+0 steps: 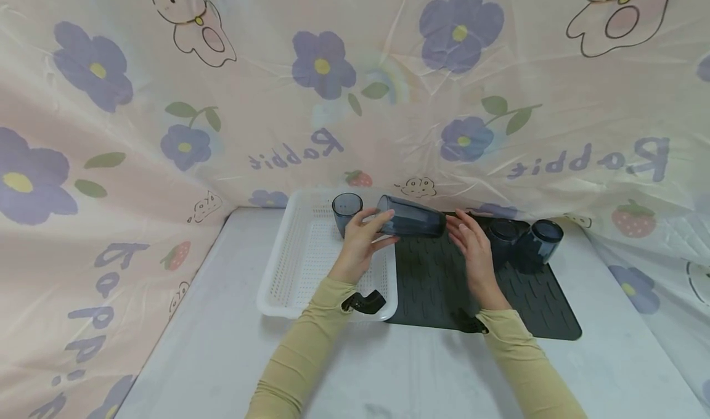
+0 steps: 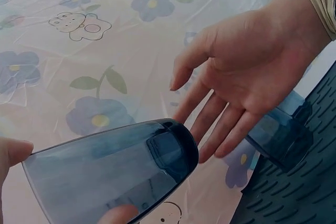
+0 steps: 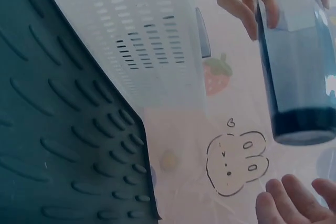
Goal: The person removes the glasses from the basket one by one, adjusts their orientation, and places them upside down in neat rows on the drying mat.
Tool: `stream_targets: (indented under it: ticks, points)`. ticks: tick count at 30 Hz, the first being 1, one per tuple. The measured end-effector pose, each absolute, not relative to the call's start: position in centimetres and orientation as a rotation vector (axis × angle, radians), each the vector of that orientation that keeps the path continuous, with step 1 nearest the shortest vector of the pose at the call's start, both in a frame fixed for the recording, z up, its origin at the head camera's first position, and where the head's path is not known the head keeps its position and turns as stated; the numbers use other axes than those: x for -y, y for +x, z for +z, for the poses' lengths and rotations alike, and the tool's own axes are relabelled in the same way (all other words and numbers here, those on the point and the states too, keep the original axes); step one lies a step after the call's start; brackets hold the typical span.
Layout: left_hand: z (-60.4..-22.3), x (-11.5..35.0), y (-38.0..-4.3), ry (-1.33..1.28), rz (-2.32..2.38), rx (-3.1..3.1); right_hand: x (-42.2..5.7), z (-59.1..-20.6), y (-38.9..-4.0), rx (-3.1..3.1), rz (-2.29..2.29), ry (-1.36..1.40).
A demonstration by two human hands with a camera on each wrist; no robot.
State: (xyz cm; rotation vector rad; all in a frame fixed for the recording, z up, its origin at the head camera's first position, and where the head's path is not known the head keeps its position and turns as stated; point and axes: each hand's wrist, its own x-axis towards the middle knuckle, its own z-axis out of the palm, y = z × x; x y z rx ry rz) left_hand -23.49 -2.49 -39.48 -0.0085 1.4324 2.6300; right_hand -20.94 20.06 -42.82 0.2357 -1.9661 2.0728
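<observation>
Blue-grey tumbler (image 1: 413,217), lying nearly on its side in the air in my left hand (image 1: 359,241): the thumb and fingers clamp its wall near the mouth, and the base points toward my right hand (image 1: 474,241). I see the right hand bare of any load, its fingers extended; the right wrist view shows a gap between these fingertips and the base.

I judge the step in hand to be a passing or turning of the tumbler between the 2 hands. To do it well, I would hold the left pinch firm but gentle, since the smooth wall could slip, bring the right fingers evenly around the base end, and ease the left fingers away only after that hold is secure.

Relative to the grip, the tumbler extends lengthwise from the left hand toward the right hand, above the border where the white basket (image 1: 272,277) adjoins the dark ridged mat (image 1: 427,289). Farther out, 1 small glass (image 1: 347,207) stands in the basket, just beyond the left hand. Past the right hand, 2 dark glasses, an inner glass (image 1: 501,234) and an outer glass (image 1: 543,237), stand close together on the mat.
</observation>
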Motion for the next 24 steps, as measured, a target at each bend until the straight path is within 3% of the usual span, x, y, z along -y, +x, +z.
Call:
stream_targets:
  ticks: [24]
  points:
    - [-40.1, 2.3, -23.4, 0.069, 2.599, -1.461, -17.8, -43.9, -22.0, 2.022, 2.215, 0.15]
